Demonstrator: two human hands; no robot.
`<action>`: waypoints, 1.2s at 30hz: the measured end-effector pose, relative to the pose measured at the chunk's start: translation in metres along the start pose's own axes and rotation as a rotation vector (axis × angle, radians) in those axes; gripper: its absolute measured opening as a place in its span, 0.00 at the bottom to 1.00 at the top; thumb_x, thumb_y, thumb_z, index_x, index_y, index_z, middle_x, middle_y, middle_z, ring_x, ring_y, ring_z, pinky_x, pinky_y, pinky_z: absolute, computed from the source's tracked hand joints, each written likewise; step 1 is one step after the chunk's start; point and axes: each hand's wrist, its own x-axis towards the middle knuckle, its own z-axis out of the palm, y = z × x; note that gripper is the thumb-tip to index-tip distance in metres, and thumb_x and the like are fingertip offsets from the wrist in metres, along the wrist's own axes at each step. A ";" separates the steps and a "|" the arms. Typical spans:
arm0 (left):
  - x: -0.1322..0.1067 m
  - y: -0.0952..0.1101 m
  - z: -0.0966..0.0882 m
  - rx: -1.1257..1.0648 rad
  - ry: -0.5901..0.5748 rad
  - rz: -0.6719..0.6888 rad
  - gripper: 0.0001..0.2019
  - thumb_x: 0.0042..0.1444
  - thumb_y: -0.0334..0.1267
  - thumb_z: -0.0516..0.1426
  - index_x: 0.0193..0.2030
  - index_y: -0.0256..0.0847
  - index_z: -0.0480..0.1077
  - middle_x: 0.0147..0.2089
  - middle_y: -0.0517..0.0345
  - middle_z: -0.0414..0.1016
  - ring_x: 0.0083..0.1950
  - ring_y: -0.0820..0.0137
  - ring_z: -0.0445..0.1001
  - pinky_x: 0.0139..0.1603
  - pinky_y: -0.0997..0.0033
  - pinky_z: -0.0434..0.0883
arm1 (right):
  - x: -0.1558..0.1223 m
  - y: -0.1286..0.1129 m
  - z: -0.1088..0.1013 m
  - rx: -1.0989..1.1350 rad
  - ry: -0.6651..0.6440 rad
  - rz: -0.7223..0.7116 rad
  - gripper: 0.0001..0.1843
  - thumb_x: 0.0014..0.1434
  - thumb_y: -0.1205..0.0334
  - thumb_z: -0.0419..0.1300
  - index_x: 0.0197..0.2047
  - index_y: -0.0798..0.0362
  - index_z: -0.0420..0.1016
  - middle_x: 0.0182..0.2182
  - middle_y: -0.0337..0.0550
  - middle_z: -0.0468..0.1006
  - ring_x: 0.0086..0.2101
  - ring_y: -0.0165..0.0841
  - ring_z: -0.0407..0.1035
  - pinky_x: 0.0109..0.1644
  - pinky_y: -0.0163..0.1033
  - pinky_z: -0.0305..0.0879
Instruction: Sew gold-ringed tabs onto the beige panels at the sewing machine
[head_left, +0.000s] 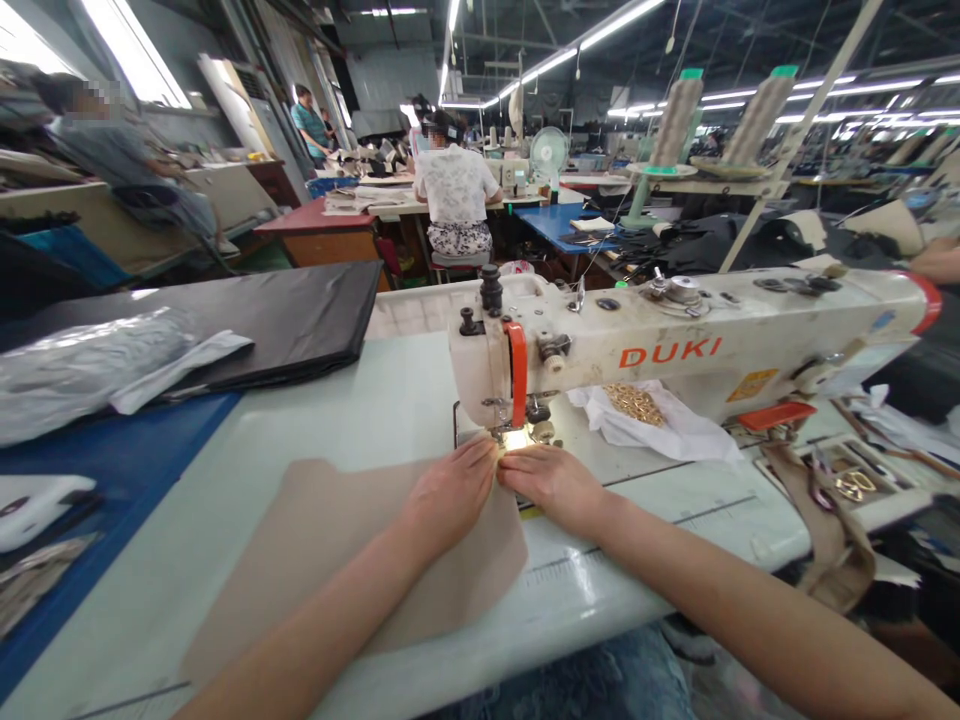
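A tan fabric piece (315, 540) lies flat on the pale sewing table (360, 400), its right end under the needle of a white DUKI sewing machine (675, 345). My left hand (450, 490) rests flat on the fabric, fingers stretched toward the lit presser foot (516, 436). Beside it, my right hand (551, 478) also lies on the fabric with fingers extended at the needle. The fingertips of both hands almost meet just in front of the presser foot.
Folded black fabric (292, 320) and a clear plastic bag (82, 365) lie at the left. A white cloth with gold metal parts (637, 405) sits under the machine arm. Tan straps with buckles (832, 500) hang at the right. Other people sit at tables behind.
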 end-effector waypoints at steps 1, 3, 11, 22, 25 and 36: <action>0.000 0.000 0.000 0.000 -0.003 -0.010 0.15 0.61 0.28 0.45 0.43 0.32 0.72 0.46 0.47 0.75 0.51 0.65 0.71 0.55 0.65 0.67 | 0.000 0.000 0.000 0.000 -0.003 0.002 0.05 0.61 0.66 0.56 0.39 0.56 0.73 0.42 0.46 0.77 0.46 0.35 0.70 0.52 0.38 0.64; 0.001 0.000 -0.001 -0.009 -0.013 -0.031 0.15 0.61 0.28 0.44 0.43 0.33 0.71 0.45 0.48 0.76 0.50 0.65 0.71 0.54 0.65 0.68 | 0.001 -0.001 0.000 -0.001 -0.008 0.006 0.05 0.60 0.67 0.57 0.39 0.57 0.73 0.42 0.46 0.78 0.46 0.35 0.70 0.52 0.38 0.65; -0.001 -0.003 0.002 -0.145 -0.009 -0.089 0.14 0.62 0.31 0.45 0.46 0.35 0.70 0.47 0.46 0.74 0.52 0.63 0.70 0.54 0.59 0.69 | 0.003 -0.001 -0.001 0.005 0.030 0.003 0.05 0.61 0.68 0.57 0.39 0.58 0.74 0.43 0.48 0.78 0.45 0.35 0.71 0.52 0.39 0.65; 0.004 -0.007 0.001 -0.149 0.018 -0.108 0.15 0.62 0.31 0.44 0.47 0.33 0.70 0.46 0.46 0.75 0.49 0.64 0.72 0.53 0.61 0.71 | 0.006 0.001 -0.001 0.005 0.008 0.023 0.08 0.61 0.68 0.57 0.42 0.58 0.74 0.46 0.50 0.77 0.46 0.35 0.71 0.52 0.39 0.67; 0.004 -0.007 0.002 -0.132 0.024 -0.111 0.15 0.62 0.30 0.44 0.47 0.31 0.70 0.46 0.45 0.75 0.49 0.63 0.72 0.53 0.62 0.70 | 0.007 0.001 -0.002 0.011 -0.002 0.035 0.08 0.61 0.69 0.56 0.43 0.58 0.74 0.47 0.50 0.77 0.47 0.35 0.71 0.53 0.39 0.66; 0.005 -0.008 0.005 -0.099 0.023 -0.112 0.15 0.62 0.31 0.45 0.45 0.32 0.71 0.45 0.46 0.75 0.50 0.64 0.71 0.53 0.64 0.70 | 0.006 0.001 0.000 0.009 0.011 0.021 0.07 0.59 0.70 0.58 0.41 0.60 0.73 0.45 0.50 0.77 0.47 0.36 0.71 0.54 0.39 0.65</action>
